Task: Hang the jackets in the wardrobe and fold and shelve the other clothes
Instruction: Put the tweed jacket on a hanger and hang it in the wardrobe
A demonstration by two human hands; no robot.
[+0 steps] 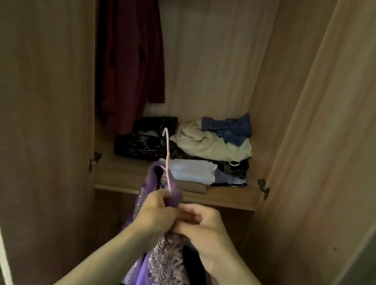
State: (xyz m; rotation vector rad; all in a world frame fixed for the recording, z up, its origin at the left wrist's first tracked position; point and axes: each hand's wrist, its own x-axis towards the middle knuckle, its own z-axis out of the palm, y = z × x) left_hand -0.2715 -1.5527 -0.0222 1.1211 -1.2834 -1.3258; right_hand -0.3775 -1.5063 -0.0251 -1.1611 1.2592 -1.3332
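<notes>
Purple jacket (162,257), knit-patterned with plain violet lining, hangs on a pink hanger (167,154) before the open wardrobe (198,191); left hand (157,214) and right hand (202,229) pinch its collar.

Purple patterned jacket (163,262), pink hanger (167,154), maroon coat (126,57), cream garment (209,143).
</notes>
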